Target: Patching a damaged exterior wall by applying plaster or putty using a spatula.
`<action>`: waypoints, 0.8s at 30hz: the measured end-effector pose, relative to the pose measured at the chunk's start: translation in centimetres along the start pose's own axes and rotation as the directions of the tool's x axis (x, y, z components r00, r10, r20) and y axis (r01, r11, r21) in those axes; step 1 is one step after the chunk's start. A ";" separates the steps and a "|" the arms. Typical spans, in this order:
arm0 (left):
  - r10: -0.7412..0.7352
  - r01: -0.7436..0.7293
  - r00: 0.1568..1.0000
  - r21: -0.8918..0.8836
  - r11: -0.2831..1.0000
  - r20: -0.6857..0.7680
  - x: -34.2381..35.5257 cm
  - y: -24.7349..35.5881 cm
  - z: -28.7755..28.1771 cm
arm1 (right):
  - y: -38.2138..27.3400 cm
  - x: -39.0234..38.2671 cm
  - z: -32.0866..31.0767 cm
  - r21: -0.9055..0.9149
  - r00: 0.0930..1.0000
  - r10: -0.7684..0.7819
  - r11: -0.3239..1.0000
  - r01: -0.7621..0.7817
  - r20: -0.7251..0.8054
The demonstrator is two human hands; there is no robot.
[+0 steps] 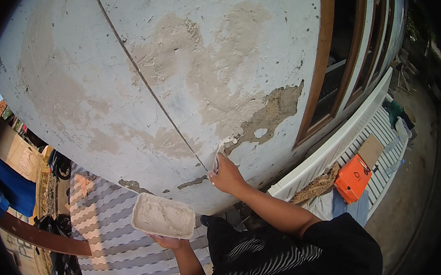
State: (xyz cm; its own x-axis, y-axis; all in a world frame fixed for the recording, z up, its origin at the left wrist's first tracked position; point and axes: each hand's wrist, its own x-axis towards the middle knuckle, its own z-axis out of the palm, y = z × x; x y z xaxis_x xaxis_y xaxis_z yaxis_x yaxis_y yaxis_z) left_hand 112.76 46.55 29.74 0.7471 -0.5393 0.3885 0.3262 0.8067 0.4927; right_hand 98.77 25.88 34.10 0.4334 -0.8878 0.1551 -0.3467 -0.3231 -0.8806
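Note:
My left hand (167, 242) supports a pale rectangular tub (158, 233) from below, its fingers mostly hidden under it. Thick beige putty (164, 216) with an uneven surface fills the tub. My right hand (227, 175) is raised to the white wall (270, 47), closed around a putty-smeared flat tool, seemingly a putty knife (215, 161), mostly hidden by the fingers. Just above this hand, fresh pale putty (228, 141) sits at the lower left end of a bare, grey-brown patch (282, 105) where paint has come off. Broad beige filled areas (195, 62) spread across the wall above.
A dark groove (142, 76) runs down the wall. Brown-framed windows (322, 53) stand at the right. Below them, a white slatted bench (378, 165) bears an orange bag (353, 178) and cloths. Striped tiles (114, 232) cover the floor at left, with motorcycles (58, 164) beyond.

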 end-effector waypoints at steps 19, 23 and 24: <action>-0.019 0.020 0.997 0.008 1.000 -0.070 -0.6 -0.9 0.9 | 0.9 1.5 0.1 -0.048 0.992 -0.025 0.999 0.019 -0.123; -0.050 0.050 0.998 0.011 0.999 -0.029 -1.0 -0.8 0.1 | 0.6 1.3 0.5 -0.035 0.996 -0.034 0.999 0.031 -0.088; -0.056 0.056 0.998 -0.004 0.998 -0.018 -1.0 -0.9 0.3 | 0.7 1.1 0.4 -0.043 0.996 -0.050 0.998 0.047 -0.078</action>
State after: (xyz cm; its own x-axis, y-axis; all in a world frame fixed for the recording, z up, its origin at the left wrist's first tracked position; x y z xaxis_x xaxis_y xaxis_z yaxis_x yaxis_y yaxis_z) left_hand 111.58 46.33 29.12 0.7379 -0.5794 0.3461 0.3701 0.7762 0.5103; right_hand 99.38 24.82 33.46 0.3844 -0.8931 0.2337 -0.3614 -0.3785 -0.8521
